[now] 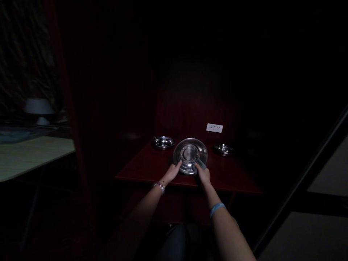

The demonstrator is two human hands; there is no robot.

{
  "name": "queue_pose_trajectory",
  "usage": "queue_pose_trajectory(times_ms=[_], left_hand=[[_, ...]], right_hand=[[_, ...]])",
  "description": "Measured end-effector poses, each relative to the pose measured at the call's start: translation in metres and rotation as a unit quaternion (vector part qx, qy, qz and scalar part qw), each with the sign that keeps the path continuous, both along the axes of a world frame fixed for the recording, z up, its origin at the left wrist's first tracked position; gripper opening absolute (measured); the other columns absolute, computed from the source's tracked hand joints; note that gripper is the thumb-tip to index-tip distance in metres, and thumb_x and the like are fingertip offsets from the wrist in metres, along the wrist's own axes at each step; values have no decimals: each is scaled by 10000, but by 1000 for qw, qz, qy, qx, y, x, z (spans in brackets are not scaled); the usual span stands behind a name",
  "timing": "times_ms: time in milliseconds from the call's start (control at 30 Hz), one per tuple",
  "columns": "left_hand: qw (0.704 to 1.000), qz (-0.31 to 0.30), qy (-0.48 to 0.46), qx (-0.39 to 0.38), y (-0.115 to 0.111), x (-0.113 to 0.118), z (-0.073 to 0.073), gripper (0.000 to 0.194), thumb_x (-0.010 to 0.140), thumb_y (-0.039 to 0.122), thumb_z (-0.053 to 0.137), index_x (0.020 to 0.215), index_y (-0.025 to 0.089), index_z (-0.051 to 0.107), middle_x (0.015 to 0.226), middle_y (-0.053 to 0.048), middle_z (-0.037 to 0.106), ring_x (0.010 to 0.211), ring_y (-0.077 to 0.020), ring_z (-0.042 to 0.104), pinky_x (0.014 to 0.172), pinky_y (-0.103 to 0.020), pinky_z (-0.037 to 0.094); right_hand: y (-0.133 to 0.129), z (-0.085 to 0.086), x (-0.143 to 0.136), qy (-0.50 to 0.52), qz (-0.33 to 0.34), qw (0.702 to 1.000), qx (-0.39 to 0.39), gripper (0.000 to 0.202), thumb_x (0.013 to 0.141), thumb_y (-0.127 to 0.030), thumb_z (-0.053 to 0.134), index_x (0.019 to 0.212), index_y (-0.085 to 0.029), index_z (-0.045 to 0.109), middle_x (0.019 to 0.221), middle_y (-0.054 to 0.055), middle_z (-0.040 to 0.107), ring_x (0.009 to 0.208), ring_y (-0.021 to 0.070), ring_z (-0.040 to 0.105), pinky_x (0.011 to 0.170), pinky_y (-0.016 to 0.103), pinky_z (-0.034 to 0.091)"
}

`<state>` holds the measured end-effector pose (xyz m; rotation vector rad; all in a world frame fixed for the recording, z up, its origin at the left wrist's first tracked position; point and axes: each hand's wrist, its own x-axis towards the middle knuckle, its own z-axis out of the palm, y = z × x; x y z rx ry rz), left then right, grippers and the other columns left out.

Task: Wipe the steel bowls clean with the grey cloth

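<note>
Dark red covers our desk [228,174]. Over its front part we hold a steel dish [189,153] tilted up; at the desk's back left sits a shiny bowl [163,143], at its back right a second bowl [223,149]. Our left hand [172,173] pinches the dish's rim, our right hand [204,175] pinches a grey cloth [201,163] against it.

A grey cloth [201,163] hides part of the metal dish [189,153].

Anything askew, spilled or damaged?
Nothing stands out. The middle metal dish is tilted, but the left fingers and right fingers hold it, the latter with a gray cloth; the left dish and right dish rest on the reddish desk. Too dark to exclude small flaws.
</note>
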<state>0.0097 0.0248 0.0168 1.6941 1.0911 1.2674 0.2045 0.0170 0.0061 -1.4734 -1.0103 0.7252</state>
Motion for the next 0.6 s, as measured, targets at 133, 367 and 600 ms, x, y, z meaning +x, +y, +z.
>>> queue_pose_trajectory(times_ms=[133, 367, 600], left_hand=[[999, -25, -32, 28, -1, 4, 3, 678, 909, 562, 499, 1431, 130, 490, 1485, -104, 519, 1366, -233, 497, 1171, -354, 351], [992, -50, 116, 10, -13, -1, 5, 648, 703, 608, 732, 1229, 231, 690, 1267, -60, 703, 1254, -291, 600, 1109, -361, 418], [991, -8, 130, -1, -10, 0, 0, 542, 825, 579, 577, 1248, 259, 689, 1302, -33, 681, 1293, -276, 572, 1122, -334, 387]], right_hand=[[-2, 2, -1, 37, 27, 999, 24, 316, 688, -499, 716, 904, -280, 789, 911, 6, 788, 991, 262, 718, 878, 333, 533], [-2, 3, -1, 27, -1, 999, 20, 303, 673, -501, 731, 851, -263, 792, 877, 27, 788, 971, 281, 725, 865, 336, 538], [3, -2, -1, 27, -1, 1000, 6, 399, 665, -562, 726, 907, -250, 784, 929, 45, 788, 984, 289, 724, 873, 361, 534]])
